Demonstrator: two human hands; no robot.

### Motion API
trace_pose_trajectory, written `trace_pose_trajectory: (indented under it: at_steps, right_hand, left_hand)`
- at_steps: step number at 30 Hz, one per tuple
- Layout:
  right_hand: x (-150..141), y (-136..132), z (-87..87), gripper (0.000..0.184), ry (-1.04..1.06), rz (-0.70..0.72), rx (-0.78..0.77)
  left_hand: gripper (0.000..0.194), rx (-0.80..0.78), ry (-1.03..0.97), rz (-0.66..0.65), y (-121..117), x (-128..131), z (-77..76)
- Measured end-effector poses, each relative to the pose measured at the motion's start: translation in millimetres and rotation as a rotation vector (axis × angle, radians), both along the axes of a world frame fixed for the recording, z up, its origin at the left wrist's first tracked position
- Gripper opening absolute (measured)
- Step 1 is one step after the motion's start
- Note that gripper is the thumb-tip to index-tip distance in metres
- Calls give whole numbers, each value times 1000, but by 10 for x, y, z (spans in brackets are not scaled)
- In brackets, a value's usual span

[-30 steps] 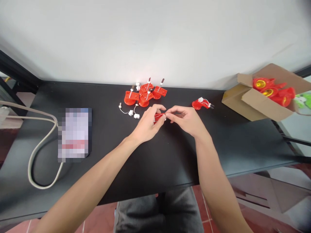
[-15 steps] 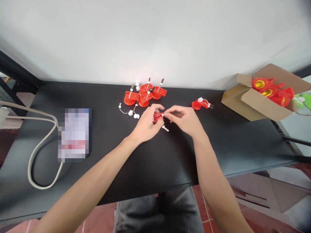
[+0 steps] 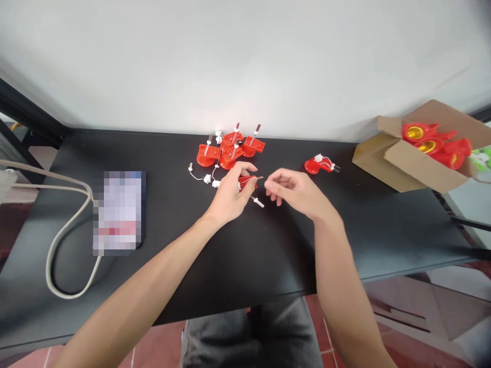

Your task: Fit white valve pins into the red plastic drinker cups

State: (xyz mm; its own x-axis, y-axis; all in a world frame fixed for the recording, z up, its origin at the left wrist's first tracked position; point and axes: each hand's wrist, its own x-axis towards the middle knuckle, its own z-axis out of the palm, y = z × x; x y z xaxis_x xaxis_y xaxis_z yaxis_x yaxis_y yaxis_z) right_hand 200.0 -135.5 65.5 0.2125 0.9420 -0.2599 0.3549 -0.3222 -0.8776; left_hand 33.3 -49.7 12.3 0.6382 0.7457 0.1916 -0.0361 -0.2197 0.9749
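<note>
My left hand (image 3: 229, 193) grips a small red plastic part (image 3: 245, 181) with a thin metal pin sticking out to the right, held just above the black table (image 3: 230, 240). A small white connector (image 3: 258, 202) on a thin wire hangs below the part, near the table top. My right hand (image 3: 295, 191) hovers a little to the right of the part with its fingers loosely curled and apart, holding nothing. Just beyond my left hand lies a pile of red parts (image 3: 229, 148) with pins and white wired connectors (image 3: 207, 178).
A single red part (image 3: 320, 164) lies right of centre. An open cardboard box (image 3: 414, 153) with red and yellow pieces stands at the table's right end. A blurred flat card (image 3: 118, 210) and a looped grey cable (image 3: 65, 240) lie to the left. A white wall rises behind.
My right hand has let go of the red part and drawn back to the right. The white connector now dangles below the part in my left hand.
</note>
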Motion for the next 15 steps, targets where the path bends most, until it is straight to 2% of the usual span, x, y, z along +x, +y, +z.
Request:
trace_pose_trajectory:
  at_steps: [3,5,10,15]
  right_hand:
    - [-5,-39,52,36,72,184,-179]
    - [-25,-48,61,33,99,231,-220]
    - [-77,-38,77,30,117,195,-172]
    - [-81,-33,72,27,57,129,-50]
  left_hand:
    - [10,-8,3,10,-4,3,-2]
    - [10,-11,9,17,-5,5,-5]
    - [9,-13,15,30,0,10,-14]
    - [9,-26,9,33,7,15,-21]
